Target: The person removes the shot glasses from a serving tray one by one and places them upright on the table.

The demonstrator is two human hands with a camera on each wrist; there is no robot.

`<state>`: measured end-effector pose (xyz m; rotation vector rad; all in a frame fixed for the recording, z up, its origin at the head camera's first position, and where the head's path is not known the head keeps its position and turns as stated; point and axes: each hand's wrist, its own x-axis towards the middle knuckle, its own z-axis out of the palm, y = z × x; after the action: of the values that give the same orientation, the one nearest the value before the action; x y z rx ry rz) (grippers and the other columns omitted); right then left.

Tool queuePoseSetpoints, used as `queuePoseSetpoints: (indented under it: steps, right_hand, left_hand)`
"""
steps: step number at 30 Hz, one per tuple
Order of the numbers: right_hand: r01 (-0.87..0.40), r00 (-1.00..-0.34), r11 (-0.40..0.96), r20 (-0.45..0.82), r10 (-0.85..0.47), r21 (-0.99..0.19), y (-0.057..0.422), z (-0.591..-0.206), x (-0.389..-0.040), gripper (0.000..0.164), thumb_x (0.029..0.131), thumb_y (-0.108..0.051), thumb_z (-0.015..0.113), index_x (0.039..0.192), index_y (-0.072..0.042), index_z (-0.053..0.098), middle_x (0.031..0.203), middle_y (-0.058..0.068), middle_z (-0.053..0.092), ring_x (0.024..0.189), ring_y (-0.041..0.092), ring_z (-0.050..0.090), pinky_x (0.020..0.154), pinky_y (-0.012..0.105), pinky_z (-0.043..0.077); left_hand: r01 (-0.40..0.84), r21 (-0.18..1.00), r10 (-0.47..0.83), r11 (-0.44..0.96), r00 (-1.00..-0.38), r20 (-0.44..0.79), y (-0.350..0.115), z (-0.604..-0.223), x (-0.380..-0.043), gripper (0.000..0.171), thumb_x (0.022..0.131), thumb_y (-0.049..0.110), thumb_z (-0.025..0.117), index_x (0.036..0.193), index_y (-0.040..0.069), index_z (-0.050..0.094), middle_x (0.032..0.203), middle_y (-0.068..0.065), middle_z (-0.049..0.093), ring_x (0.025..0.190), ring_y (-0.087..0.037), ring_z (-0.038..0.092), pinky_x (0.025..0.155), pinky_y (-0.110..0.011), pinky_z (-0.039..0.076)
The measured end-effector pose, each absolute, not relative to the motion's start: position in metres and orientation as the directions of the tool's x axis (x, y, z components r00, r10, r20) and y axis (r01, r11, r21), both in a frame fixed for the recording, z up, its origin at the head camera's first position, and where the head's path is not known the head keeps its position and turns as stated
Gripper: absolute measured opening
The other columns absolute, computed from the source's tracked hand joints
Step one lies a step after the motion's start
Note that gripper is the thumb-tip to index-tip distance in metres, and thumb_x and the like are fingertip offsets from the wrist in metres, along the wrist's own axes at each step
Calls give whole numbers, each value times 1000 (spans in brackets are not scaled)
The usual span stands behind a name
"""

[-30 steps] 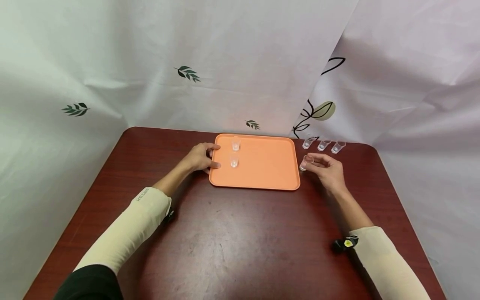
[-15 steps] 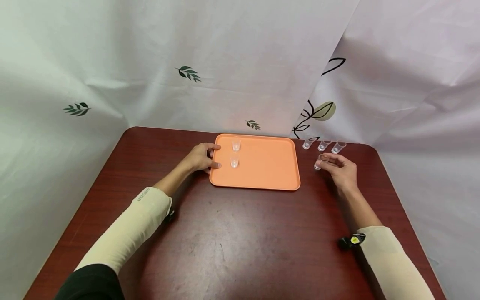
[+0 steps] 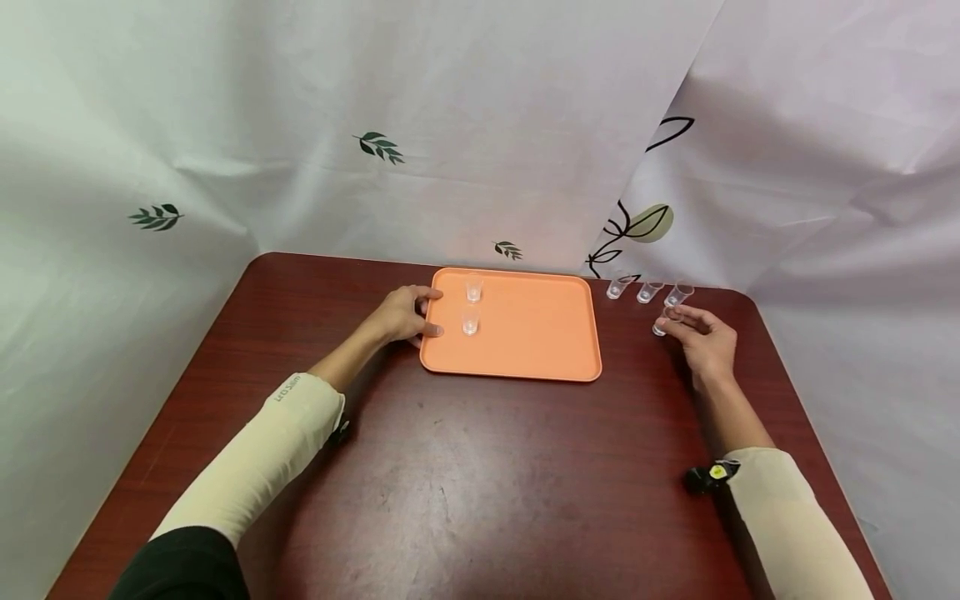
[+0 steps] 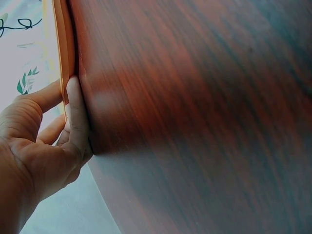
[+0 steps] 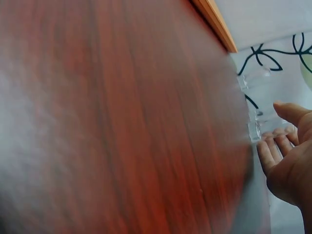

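Observation:
The left hand (image 3: 399,318) grips the left edge of an orange tray (image 3: 532,333), thumb over the rim. In the left wrist view its fingers (image 4: 75,112) are curled under the tray's side (image 4: 67,44). Two small clear plastic cups (image 3: 473,288) stand upright on the tray, one behind the other near the left edge. Right of the tray, the right hand (image 3: 707,343) pinches another clear cup (image 3: 661,324) between thumb and fingers. The right wrist view shows that hand (image 5: 292,161) around the cup, whose base (image 5: 254,130) is close over the table.
Three more clear cups (image 3: 649,292) stand in a row at the table's back right, just behind the right hand. The dark red wooden table (image 3: 480,467) meets a white curtain (image 3: 480,125) with leaf prints at the back and sides.
The right hand has moved rightward with its cup, away from the tray's right edge to in front of the rightmost cup of the row. The left hand and tray stay still.

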<state>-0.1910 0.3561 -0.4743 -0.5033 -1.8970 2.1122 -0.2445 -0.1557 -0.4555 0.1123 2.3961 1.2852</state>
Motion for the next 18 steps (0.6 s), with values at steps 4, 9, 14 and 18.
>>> queuePoseSetpoints:
  steps: [4,9,14,18]
  right_hand:
    - [51,-881,-118,-101,462,-992,363,-471,-193,44,85,14,91,125,1,81,90,-10,84,82,0,79,73,12,67]
    - [58,-863,-124,-113,492,-991,371,-471,-195,42,85,13,91,122,-2,82,90,-10,84,83,0,79,72,12,66]
    - [67,-853,-131,-125,507,-989,376,-471,-198,39,85,13,91,118,-6,82,89,-11,83,83,-1,79,72,11,66]
    - [59,-852,-136,-121,510,-989,376,-471,-199,37,85,14,90,114,-8,82,88,-11,83,82,-1,79,72,11,66]
  left_hand:
    - [-121,809,266,575,-908,-324,-156,-455,-245,81,94,-1,89,167,5,54,121,-17,49,76,-19,72,63,-35,73]
    - [-120,806,267,579,-907,-326,-155,-454,-245,81,95,-1,89,167,5,54,120,-17,47,75,-19,71,62,-35,72]
    - [-120,808,267,577,-907,-325,-155,-455,-245,81,94,-1,90,166,5,54,120,-16,46,74,-18,70,62,-34,72]
    - [-115,809,268,576,-908,-321,-155,-455,-245,81,93,-1,91,166,4,55,119,-16,47,73,-18,71,62,-35,72]
